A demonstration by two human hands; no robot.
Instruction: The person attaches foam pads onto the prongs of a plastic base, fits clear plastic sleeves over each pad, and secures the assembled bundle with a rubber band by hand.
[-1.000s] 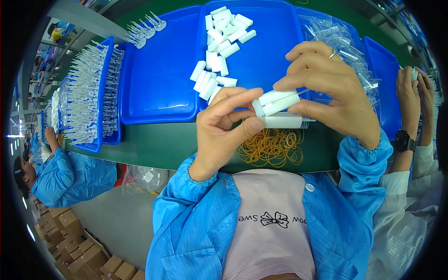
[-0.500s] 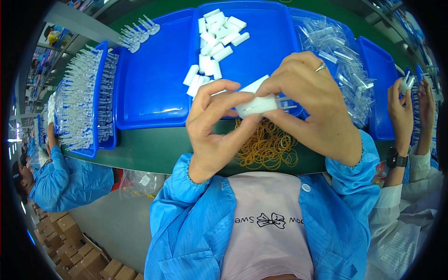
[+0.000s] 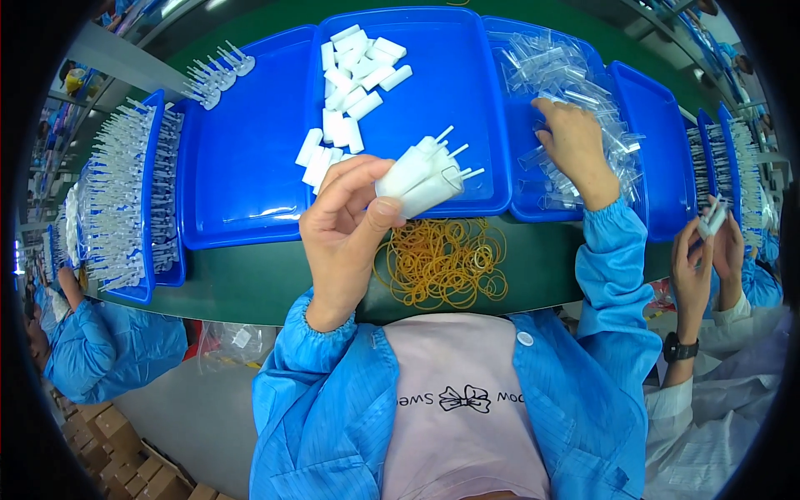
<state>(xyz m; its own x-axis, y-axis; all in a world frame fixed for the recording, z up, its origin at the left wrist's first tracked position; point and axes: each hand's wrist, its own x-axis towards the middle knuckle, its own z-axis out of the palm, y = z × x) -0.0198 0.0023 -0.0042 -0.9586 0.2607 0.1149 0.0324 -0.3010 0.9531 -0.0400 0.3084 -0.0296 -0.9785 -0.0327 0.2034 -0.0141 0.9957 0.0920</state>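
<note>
Above the front edge of the middle tray, my left hand [image 3: 340, 229] is closed, thumb and fingers pinching a white plastic assembly [image 3: 421, 182]. White blocks sit round its base, and several thin pale prongs stick out toward the upper right. My right hand [image 3: 577, 142] reaches over clear plastic pieces [image 3: 612, 154] in a blue tray, thumb and index finger apart. Nothing shows between them; its other fingertips are partly hidden. Loose white blocks [image 3: 360, 67] lie in the middle blue tray [image 3: 450, 75]. Tangled yellow rubber bands [image 3: 446, 265] lie on the green table in front of me.
At far left, a blue rack [image 3: 133, 196] holds rows of pronged white parts. A few similar parts [image 3: 218, 77] lie at the back of the left tray [image 3: 242, 158]. A co-worker's hands [image 3: 704, 254] hold a small part at right; a blue-sleeved person [image 3: 117, 346] works at left.
My right hand has let go of the white assembly and moved up and right to the clear pieces. My left hand now holds the assembly alone, tilted with its prongs up and right.
</note>
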